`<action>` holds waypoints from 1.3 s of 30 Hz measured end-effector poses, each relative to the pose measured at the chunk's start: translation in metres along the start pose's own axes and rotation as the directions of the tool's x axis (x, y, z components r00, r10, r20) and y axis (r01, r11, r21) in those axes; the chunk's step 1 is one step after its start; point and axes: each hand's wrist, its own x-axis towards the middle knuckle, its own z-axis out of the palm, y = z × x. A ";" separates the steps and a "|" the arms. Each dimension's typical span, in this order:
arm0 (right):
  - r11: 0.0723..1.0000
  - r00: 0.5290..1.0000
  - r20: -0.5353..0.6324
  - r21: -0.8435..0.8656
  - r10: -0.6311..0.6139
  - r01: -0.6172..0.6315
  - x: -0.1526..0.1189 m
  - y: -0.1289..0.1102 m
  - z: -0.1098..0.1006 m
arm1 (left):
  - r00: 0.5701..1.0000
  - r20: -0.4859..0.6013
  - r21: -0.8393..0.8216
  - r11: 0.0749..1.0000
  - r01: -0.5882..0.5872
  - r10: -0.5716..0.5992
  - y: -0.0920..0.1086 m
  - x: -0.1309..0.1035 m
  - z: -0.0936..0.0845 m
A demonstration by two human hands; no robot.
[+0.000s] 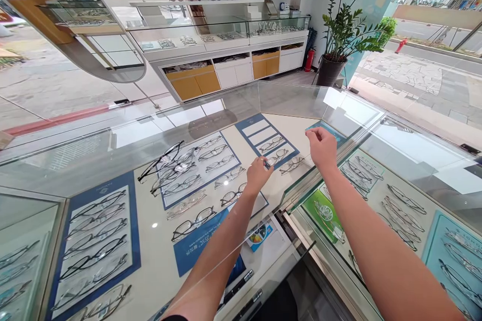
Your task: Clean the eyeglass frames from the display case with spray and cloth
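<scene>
My left hand point(259, 174) is inside the glass case, its fingers closed beside a blue-bordered display card point(246, 130). Something small and dark shows at its fingertips; I cannot make out what it is. Close by on that card lie two pairs of eyeglasses point(271, 144), with another pair of eyeglasses point(291, 165) just off its lower edge. Further right, my right hand point(323, 149) is raised over the case with its fingers curled together. Whatever it may hold is hidden. A blue card point(328, 130) lies behind it.
Several eyeglasses point(196, 223) cover the case floor to the left, with dark frames point(169, 163) heaped on one card. Glass edges point(301, 188) run between the cases. At right, another case holds a green card point(320, 213). A mirror point(109, 55) and potted plant point(339, 35) stand beyond.
</scene>
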 end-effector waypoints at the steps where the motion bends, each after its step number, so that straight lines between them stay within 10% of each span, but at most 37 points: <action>1: 1.000 1.000 0.001 0.001 0.004 -0.004 0.000 -0.001 0.000 | 1.000 -0.003 -0.004 1.000 0.004 -0.004 -0.001 0.000 0.001; 17: 1.000 1.000 0.021 0.000 0.000 0.000 -0.003 -0.006 -0.002 | 1.000 -0.018 -0.111 0.994 0.021 -0.023 0.025 0.014 -0.005; 24: 1.000 1.000 0.017 -0.012 -0.019 0.020 -0.002 0.000 -0.004 | 0.998 0.059 -0.309 0.951 -0.008 0.028 0.047 -0.089 -0.017; 28: 0.999 1.000 -0.002 -0.021 -0.030 0.030 0.001 0.005 -0.003 | 0.943 0.325 -0.653 0.704 0.281 -0.075 0.038 -0.164 -0.023; 32: 0.999 1.000 -0.002 -0.019 -0.029 0.029 0.005 0.012 -0.004 | 0.875 0.463 -0.633 0.638 0.439 -0.144 0.039 -0.224 -0.070; 37: 0.997 0.998 -0.015 -0.045 -0.067 0.066 0.010 0.019 -0.005 | 0.706 0.696 -0.566 0.704 0.428 0.130 0.077 -0.287 -0.185; 39: 0.996 0.998 -0.011 -0.056 -0.063 0.063 0.011 0.021 -0.006 | 0.707 0.678 -0.572 0.748 0.337 0.200 0.091 -0.297 -0.235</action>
